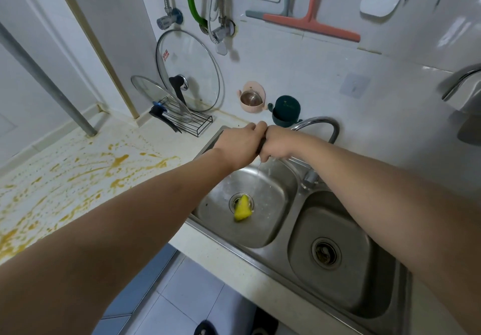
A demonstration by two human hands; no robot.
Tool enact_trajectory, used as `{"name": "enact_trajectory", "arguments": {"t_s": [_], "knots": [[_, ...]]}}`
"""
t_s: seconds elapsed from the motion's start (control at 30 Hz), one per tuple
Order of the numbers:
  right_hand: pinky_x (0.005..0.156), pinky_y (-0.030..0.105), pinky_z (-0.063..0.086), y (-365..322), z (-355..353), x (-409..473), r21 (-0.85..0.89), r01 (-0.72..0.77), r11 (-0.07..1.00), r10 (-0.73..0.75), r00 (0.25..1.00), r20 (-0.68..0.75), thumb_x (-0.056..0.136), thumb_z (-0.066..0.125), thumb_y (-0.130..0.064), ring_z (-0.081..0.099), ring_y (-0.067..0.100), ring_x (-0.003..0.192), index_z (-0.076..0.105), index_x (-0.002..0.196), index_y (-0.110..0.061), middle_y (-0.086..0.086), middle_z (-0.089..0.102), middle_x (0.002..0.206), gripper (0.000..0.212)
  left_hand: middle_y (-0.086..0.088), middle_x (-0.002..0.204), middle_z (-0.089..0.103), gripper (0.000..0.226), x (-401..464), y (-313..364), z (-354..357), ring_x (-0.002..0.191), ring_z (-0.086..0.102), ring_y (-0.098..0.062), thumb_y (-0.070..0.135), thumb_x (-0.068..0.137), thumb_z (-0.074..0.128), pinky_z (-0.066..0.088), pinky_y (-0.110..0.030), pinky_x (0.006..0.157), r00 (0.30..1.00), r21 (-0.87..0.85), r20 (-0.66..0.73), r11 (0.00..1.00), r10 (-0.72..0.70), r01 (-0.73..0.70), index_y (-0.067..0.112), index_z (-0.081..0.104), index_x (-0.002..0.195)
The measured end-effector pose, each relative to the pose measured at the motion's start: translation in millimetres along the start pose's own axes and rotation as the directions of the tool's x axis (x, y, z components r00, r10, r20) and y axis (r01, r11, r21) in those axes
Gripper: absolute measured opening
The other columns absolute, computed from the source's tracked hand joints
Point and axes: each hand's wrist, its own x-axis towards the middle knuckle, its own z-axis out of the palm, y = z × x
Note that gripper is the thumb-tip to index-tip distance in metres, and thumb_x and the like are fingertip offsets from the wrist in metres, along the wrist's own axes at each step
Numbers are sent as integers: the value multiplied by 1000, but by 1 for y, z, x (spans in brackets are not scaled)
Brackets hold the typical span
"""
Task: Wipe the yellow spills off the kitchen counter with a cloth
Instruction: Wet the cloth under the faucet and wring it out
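Note:
Yellow spills (78,176) are splashed across the pale counter (156,137) to the left of the sink. Both of my hands meet above the left sink basin (270,220). My left hand (240,144) and my right hand (277,144) are closed side by side on a dark cloth (261,145). Only a thin sliver of the cloth shows between them. A thin stream of water (260,168) falls from under the hands into the basin. A yellow sponge (242,208) lies beside the left drain.
A curved steel faucet (320,122) arches behind my hands. The right basin (338,280) is beside the left one. Glass pot lids on a black wire rack (187,124) stand at the counter's back. Wall cups (285,111) and a hanging squeegee (312,22) are on the tiles.

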Motion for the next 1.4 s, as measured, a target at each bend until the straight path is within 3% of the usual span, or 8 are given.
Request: {"name": "enact_trajectory", "arguments": {"t_s": [0.23,0.47,0.67,0.9,1.0,1.17,1.3,1.4], "knots": [[79,36,54,7,1,0,320,174,931,-56,936,-347,79,76,-6,66,24,90,57,129,-5,11,67,109,53,-4,84,61,36,0,-25,2,79,59,-28,49,103,53,38,-35,62,939,-408,183,846,-293,343,14,60,99],[119,26,28,9,14,-25,-194,491,849,-528,776,-345,87,54,6,26,14,152,19,163,-24,0,26,167,89,6,68,39,42,-2,-31,-27,44,24,-3,54,106,39,16,-15,36,766,-733,635,-233,102,639,16,55,96],[112,47,44,5,9,-15,-543,531,650,-757,511,-407,86,69,-1,40,38,138,24,158,-4,21,39,148,85,7,52,36,38,-4,-19,-60,43,13,-5,38,96,38,11,-14,38,737,-670,557,-318,382,671,20,52,66],[62,40,51,-13,-14,-16,-658,470,588,-797,475,-373,97,57,-38,65,34,89,57,125,-10,12,66,105,40,8,57,28,23,-6,-16,-59,41,18,-6,41,80,50,16,-13,39,698,-600,455,-388,553,699,20,50,70],[49,29,35,-12,-23,-20,-773,415,480,-861,391,-325,86,58,-30,62,32,61,62,88,-12,4,63,76,19,11,51,32,33,-9,-12,-69,40,16,-5,31,66,80,10,-14,39,682,-636,560,-283,471,718,24,48,62],[57,34,38,-25,-42,-39,-872,251,420,-705,696,-139,94,45,-29,65,33,72,64,94,-14,5,69,83,24,4,57,29,30,-1,8,-88,42,17,-7,32,80,85,10,-17,41,687,-683,722,237,79,691,19,59,73],[65,34,41,-37,-46,-43,-888,122,442,-550,819,-161,90,60,-24,64,34,78,60,89,-19,5,63,80,4,-6,56,49,26,11,17,-90,41,39,-20,30,80,85,27,-19,42,828,-550,526,665,-193,505,12,66,82],[64,36,47,-37,-41,-38,-773,102,626,-435,869,-237,86,61,-20,55,30,66,39,72,-19,2,47,66,26,-12,102,72,11,15,18,-87,79,61,-26,15,93,64,37,-22,53,926,-346,322,886,-198,310,12,70,102]]}}
